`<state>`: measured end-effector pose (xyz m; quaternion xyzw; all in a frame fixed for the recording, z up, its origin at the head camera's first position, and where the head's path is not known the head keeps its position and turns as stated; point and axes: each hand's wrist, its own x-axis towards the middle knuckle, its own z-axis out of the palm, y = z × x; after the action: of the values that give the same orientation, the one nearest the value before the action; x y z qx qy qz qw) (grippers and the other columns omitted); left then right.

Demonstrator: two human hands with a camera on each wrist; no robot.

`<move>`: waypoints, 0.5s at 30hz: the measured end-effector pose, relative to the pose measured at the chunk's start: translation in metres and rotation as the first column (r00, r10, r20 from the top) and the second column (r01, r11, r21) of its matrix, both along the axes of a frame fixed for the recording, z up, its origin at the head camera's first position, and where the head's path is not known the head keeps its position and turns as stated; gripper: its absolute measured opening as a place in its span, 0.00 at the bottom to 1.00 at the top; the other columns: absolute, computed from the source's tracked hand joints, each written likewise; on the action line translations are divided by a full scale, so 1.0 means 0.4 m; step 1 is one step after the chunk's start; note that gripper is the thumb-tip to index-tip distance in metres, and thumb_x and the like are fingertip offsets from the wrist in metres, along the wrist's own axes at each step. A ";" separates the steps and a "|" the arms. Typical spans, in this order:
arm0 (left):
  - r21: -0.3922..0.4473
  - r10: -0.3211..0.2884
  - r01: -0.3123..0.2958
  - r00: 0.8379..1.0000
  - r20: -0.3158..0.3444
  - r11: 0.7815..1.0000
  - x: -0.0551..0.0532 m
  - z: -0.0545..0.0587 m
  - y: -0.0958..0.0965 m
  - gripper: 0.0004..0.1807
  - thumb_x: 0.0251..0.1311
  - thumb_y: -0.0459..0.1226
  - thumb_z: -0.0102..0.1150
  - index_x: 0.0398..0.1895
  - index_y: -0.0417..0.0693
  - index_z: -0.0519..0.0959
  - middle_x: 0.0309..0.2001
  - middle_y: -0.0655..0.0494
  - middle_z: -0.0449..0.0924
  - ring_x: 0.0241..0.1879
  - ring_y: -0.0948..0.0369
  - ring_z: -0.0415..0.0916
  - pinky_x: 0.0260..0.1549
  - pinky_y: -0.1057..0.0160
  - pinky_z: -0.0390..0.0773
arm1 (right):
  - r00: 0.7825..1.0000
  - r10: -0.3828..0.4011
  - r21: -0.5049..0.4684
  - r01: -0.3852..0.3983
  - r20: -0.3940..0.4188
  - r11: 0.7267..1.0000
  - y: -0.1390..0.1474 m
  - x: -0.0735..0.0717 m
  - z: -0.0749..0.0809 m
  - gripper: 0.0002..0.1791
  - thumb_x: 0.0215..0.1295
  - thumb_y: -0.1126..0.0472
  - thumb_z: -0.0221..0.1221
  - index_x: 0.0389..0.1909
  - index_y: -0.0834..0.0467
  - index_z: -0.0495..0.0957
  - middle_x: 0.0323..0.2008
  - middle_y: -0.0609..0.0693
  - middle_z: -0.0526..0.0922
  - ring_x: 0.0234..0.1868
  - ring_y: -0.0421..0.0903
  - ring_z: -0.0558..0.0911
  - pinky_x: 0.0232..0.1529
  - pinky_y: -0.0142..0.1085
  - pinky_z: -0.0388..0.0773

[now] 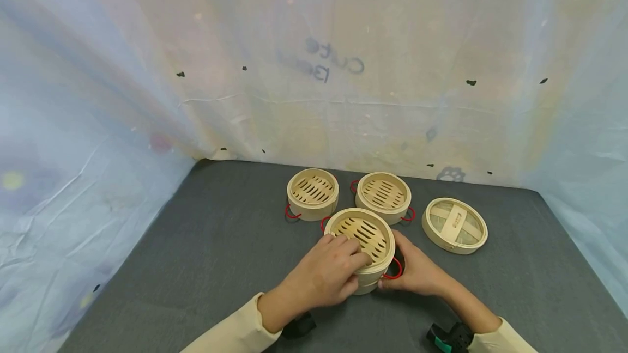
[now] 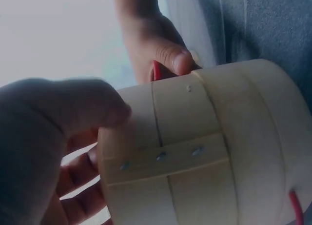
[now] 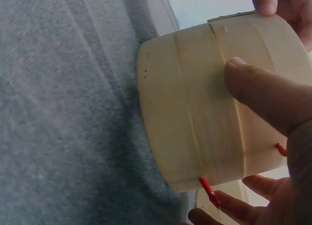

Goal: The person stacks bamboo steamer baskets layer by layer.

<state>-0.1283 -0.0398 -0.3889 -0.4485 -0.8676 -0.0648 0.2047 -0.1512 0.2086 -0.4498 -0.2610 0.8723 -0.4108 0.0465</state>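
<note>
Two round bamboo steamer baskets stand stacked near the middle of the dark cloth. The upper basket [image 1: 369, 239] has a slatted floor and red cord handles; below it shows the wall of the lower basket [image 1: 366, 290]. My left hand [image 1: 326, 271] grips the upper basket's near left rim, thumb on the outer wall [image 2: 131, 137] and fingers over the inside. From the right side, my right hand [image 1: 417, 268] holds the stack between thumb and fingers. Its thumb [image 3: 248, 86] lies by the seam between the baskets, and the fingers [image 3: 236, 205] reach round the far side.
Behind the stack stand another steamer basket [image 1: 312, 212] on the left and one [image 1: 384, 192] on the right, both with red handles. A bamboo lid [image 1: 453, 225] lies to the right. A pale printed curtain [image 1: 314, 129] hangs behind the dark cloth table [image 1: 221, 233].
</note>
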 end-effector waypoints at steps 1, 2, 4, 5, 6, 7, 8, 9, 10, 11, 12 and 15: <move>-0.004 -0.003 0.003 1.000 0.005 1.000 -0.001 0.001 -0.001 0.13 0.44 0.41 0.63 0.37 0.61 0.79 0.32 0.66 0.72 0.34 0.65 0.70 0.31 0.65 0.68 | 1.000 -0.004 0.003 0.004 -0.009 1.000 -0.001 0.000 0.002 0.56 0.41 0.49 0.77 0.71 0.51 0.55 0.61 0.49 0.70 0.57 0.39 0.74 0.53 0.36 0.76; -0.007 -0.009 0.009 1.000 0.011 1.000 -0.002 0.002 -0.002 0.13 0.44 0.42 0.64 0.37 0.61 0.79 0.32 0.66 0.72 0.34 0.65 0.70 0.32 0.65 0.68 | 1.000 -0.011 0.011 0.011 -0.020 1.000 -0.001 0.001 0.004 0.56 0.41 0.49 0.77 0.71 0.51 0.56 0.62 0.49 0.70 0.58 0.41 0.73 0.53 0.37 0.76; -0.012 -0.023 0.023 1.000 0.018 1.000 -0.004 0.006 -0.004 0.13 0.45 0.42 0.64 0.38 0.60 0.79 0.33 0.66 0.72 0.34 0.65 0.70 0.32 0.65 0.70 | 0.999 -0.025 0.031 0.026 -0.041 0.999 -0.003 0.002 0.007 0.57 0.40 0.48 0.77 0.71 0.52 0.57 0.62 0.50 0.69 0.59 0.44 0.73 0.54 0.40 0.76; -0.015 -0.030 0.030 0.999 0.018 0.999 -0.005 0.007 -0.005 0.12 0.46 0.42 0.63 0.37 0.60 0.79 0.33 0.66 0.72 0.35 0.65 0.71 0.33 0.65 0.70 | 0.998 -0.032 0.044 0.035 -0.048 0.998 -0.003 0.003 0.008 0.57 0.39 0.48 0.77 0.71 0.53 0.57 0.63 0.51 0.69 0.59 0.46 0.72 0.54 0.41 0.76; -0.015 -0.038 0.038 0.999 0.018 0.999 -0.005 0.009 -0.005 0.12 0.46 0.41 0.63 0.38 0.60 0.79 0.32 0.66 0.72 0.34 0.65 0.71 0.33 0.65 0.71 | 0.998 -0.036 0.053 0.039 -0.051 0.998 -0.004 0.004 0.008 0.57 0.39 0.47 0.77 0.71 0.53 0.57 0.63 0.52 0.69 0.60 0.47 0.72 0.54 0.42 0.75; -0.015 -0.046 0.047 0.999 0.017 0.999 -0.005 0.010 -0.005 0.12 0.46 0.40 0.63 0.38 0.60 0.80 0.32 0.66 0.72 0.34 0.65 0.71 0.33 0.65 0.71 | 0.998 -0.041 0.061 0.044 -0.049 0.997 -0.004 0.006 0.008 0.57 0.39 0.47 0.77 0.71 0.54 0.57 0.63 0.53 0.68 0.61 0.49 0.72 0.55 0.43 0.75; -0.014 -0.056 0.056 0.998 0.017 0.998 -0.005 0.012 -0.005 0.13 0.46 0.39 0.63 0.38 0.60 0.80 0.32 0.65 0.72 0.33 0.65 0.71 0.33 0.65 0.71 | 0.998 -0.046 0.067 0.049 -0.045 0.997 -0.005 0.007 0.008 0.58 0.39 0.47 0.77 0.71 0.55 0.57 0.64 0.53 0.68 0.61 0.50 0.72 0.55 0.43 0.75; -0.012 -0.064 0.064 0.998 0.018 0.998 -0.005 0.013 -0.005 0.13 0.47 0.39 0.63 0.38 0.60 0.80 0.31 0.65 0.72 0.33 0.65 0.71 0.32 0.65 0.71 | 0.998 -0.050 0.069 0.052 -0.039 0.996 -0.005 0.007 0.007 0.58 0.39 0.47 0.77 0.71 0.55 0.57 0.64 0.54 0.68 0.61 0.51 0.72 0.56 0.42 0.75; -0.011 -0.069 0.069 0.997 0.018 0.998 -0.005 0.015 -0.005 0.13 0.47 0.38 0.63 0.38 0.60 0.80 0.30 0.65 0.72 0.32 0.65 0.71 0.32 0.65 0.71 | 0.998 -0.051 0.068 0.053 -0.037 0.996 -0.006 0.008 0.006 0.58 0.39 0.47 0.77 0.71 0.56 0.57 0.64 0.55 0.68 0.62 0.52 0.72 0.56 0.43 0.75; -0.009 -0.073 0.073 0.997 0.018 0.997 -0.005 0.015 -0.005 0.13 0.47 0.38 0.63 0.38 0.60 0.80 0.30 0.65 0.72 0.32 0.64 0.71 0.32 0.65 0.71 | 0.998 -0.051 0.065 0.053 -0.034 0.996 -0.006 0.008 0.005 0.58 0.39 0.47 0.77 0.71 0.56 0.56 0.64 0.55 0.68 0.62 0.53 0.71 0.56 0.42 0.75; -0.009 -0.076 0.076 0.997 0.021 0.997 -0.005 0.015 -0.005 0.13 0.47 0.38 0.63 0.38 0.60 0.80 0.30 0.64 0.72 0.31 0.64 0.70 0.32 0.65 0.71 | 0.998 -0.050 0.063 0.052 -0.031 0.997 -0.006 0.008 0.004 0.58 0.39 0.47 0.77 0.71 0.56 0.56 0.64 0.56 0.68 0.62 0.53 0.71 0.57 0.42 0.74; -0.018 -0.074 0.074 0.997 0.028 0.997 -0.004 0.016 -0.005 0.13 0.47 0.38 0.63 0.39 0.61 0.80 0.30 0.64 0.72 0.31 0.65 0.71 0.33 0.66 0.72 | 0.999 -0.045 0.059 0.047 -0.030 0.997 -0.007 0.009 0.003 0.58 0.41 0.46 0.76 0.71 0.56 0.56 0.64 0.57 0.67 0.62 0.56 0.71 0.57 0.44 0.74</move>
<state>-0.1299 -0.0418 -0.3827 -0.4813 -0.8537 -0.0704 0.1861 -0.1478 0.2056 -0.4487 -0.2452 0.8905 -0.3819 0.0322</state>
